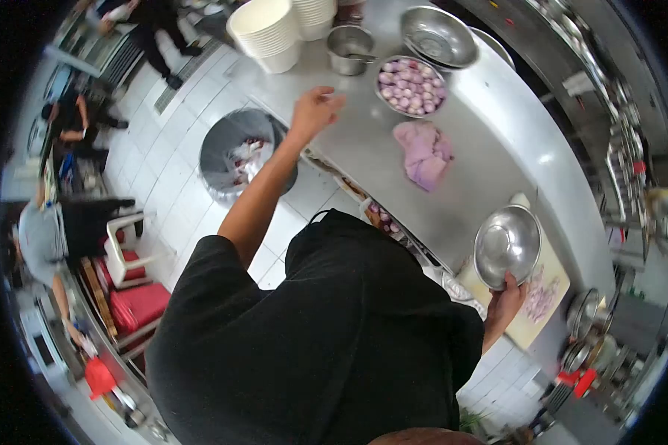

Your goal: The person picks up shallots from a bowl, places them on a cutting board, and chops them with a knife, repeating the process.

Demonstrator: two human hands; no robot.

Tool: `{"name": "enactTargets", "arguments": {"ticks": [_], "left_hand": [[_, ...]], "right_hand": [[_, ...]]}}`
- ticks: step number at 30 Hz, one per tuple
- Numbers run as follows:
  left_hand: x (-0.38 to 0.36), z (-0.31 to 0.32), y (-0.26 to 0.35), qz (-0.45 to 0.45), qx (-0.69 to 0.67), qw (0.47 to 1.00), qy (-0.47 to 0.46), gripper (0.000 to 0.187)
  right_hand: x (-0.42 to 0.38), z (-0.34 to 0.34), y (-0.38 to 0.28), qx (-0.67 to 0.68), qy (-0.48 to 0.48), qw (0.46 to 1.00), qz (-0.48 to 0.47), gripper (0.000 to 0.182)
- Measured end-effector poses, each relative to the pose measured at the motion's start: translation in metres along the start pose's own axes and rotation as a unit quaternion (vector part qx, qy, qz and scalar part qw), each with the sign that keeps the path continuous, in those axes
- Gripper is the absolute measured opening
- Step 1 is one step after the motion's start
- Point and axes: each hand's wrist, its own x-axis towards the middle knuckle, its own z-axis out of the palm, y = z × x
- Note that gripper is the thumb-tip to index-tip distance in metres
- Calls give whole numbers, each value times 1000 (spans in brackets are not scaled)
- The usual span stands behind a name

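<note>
My right hand [506, 300] grips the near rim of a shiny metal bowl [507, 248], which shows no food inside. The bowl is over the far end of a cutting board [527, 332], where chopped shallots [539, 298] lie. My left hand [316, 111] reaches over the counter's left edge with fingers apart and nothing in them. To its right stands a metal bowl filled with peeled shallots [410, 87]. Between the two hands, a crumpled purple-pink cloth [424, 154] lies on the steel counter [371, 144].
A lined bin [219, 141] stands on the floor below my left arm. Stacked white tubs [266, 33], a small metal pot [349, 48] and a wide metal bowl [439, 37] occupy the counter's far end. Several people are at left, near a white chair [119, 252].
</note>
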Motion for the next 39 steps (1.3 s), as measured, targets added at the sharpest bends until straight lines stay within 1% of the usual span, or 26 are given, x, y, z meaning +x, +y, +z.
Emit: {"name": "enactTargets", "arguments": {"ticks": [3, 4, 5, 6, 7, 8, 9, 10, 11, 12, 13, 15, 16, 20, 21, 24, 27, 29, 30, 31, 33, 34, 35, 36, 37, 39], "left_hand": [[11, 75, 23, -76, -184, 979, -43, 78], [25, 88, 17, -67, -225, 969, -78, 85], [36, 103, 7, -37, -276, 955, -105, 53], [31, 115, 14, -29, -257, 963, -72, 69], [45, 118, 0, 21, -297, 944, -146, 63], [64, 124, -8, 38, -276, 950, -144, 56], [84, 131, -17, 56, -255, 955, -141, 49], [79, 139, 1, 33, -252, 952, -172, 44], [75, 157, 15, 0, -223, 965, -135, 42], [81, 170, 13, 12, -198, 969, -150, 42], [69, 185, 16, 12, -218, 967, -129, 37], [56, 207, 15, 9, -187, 967, -174, 34], [64, 206, 17, -4, -173, 968, -180, 32], [37, 228, 34, -38, -144, 970, -190, 31], [18, 246, 34, -31, -134, 972, -193, 30], [-18, 260, 22, -30, -135, 969, -206, 26], [-41, 261, 12, -8, -125, 972, -197, 21], [-57, 259, 6, 0, -112, 975, -192, 19], [-64, 255, 6, 1, -107, 975, -195, 19], [-73, 251, 6, 2, -103, 975, -197, 20], [-93, 251, 14, 8, -85, 983, -165, 27], [-102, 251, 17, 9, -74, 987, -145, 31], [-107, 250, 14, 51, -73, 988, -126, 34], [-105, 249, 5, 92, -69, 988, -105, 37], [-103, 246, -4, 131, -60, 986, -83, 40], [-101, 239, -20, 258, 55, 963, -50, 39]], "right_hand": [[-27, -18, 0, 77, 54, 996, -4, 46], [-36, -30, -1, 110, 81, 991, -10, 46], [-43, -46, 1, 119, 97, 988, -13, 45], [-54, -65, 5, 130, 119, 984, -15, 44], [-66, -85, 7, 142, 146, 979, -19, 43], [-80, -97, 4, 156, 189, 969, -18, 41], [-64, -79, 12, 168, 229, 959, -8, 40], [-71, -105, 15, 172, 252, 952, -15, 36], [-72, -122, 25, 167, 273, 947, -15, 34], [-76, -133, 29, 175, 311, 934, -6, 30], [-79, -146, 33, 182, 340, 923, 0, 27], [-81, -176, 49, 235, 358, 903, -18, 26], [-78, -176, 47, 259, 361, 896, -18, 26], [-61, -194, 47, 290, 416, 862, -13, 17], [-47, -233, 59, 308, 415, 856, -17, 16], [-3, -304, 89, 338, 427, 838, -34, 13], [50, -377, 98, 320, 441, 838, -31, 15], [91, -437, 105, 348, 413, 840, -60, 16], [110, -465, 96, 358, 428, 828, -62, 18], [129, -493, 84, 369, 442, 815, -64, 20], [162, -547, 52, 407, 400, 800, -187, 31], [165, -560, 23, 416, 387, 796, -210, 47], [164, -576, -2, 370, 350, 838, -199, 60], [155, -564, -28, 355, 340, 840, -230, 68], [165, -570, -41, 342, 331, 863, -168, 62], [171, -544, -49, 327, 290, 886, -156, 52]]}}
